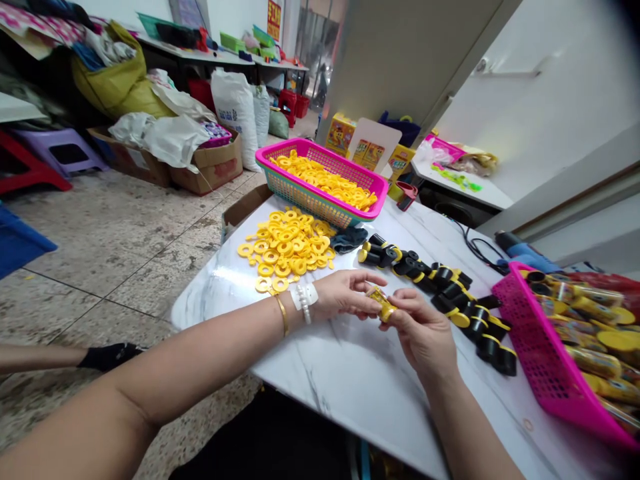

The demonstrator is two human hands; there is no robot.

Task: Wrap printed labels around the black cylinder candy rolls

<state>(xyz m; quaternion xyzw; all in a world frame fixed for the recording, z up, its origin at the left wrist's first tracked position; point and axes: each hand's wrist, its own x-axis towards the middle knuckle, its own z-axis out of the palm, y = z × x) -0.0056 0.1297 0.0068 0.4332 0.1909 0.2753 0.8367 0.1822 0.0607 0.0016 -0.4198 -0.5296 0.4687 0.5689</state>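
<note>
Over on the marble-patterned table [330, 373], a heap of yellow rings [285, 247] lies left of centre, just in front of a pink basket [265, 159] full of more yellow pieces. A dark cloth [349, 240] sits beside the heap. Black cylinders with yellow caps [445, 287] run in a loose band toward the right, near a second pink basket [540, 353] packed with yellow, printed tubes. The band lies just beyond the right hand [423, 327]; the space in front of the person is bare. Both hands meet right of centre, above the table. The left hand [350, 297] has thumb and fingers closed on one end of a small yellow piece, perhaps a printed tube [383, 305]; the right hand pinches its other end.
</note>
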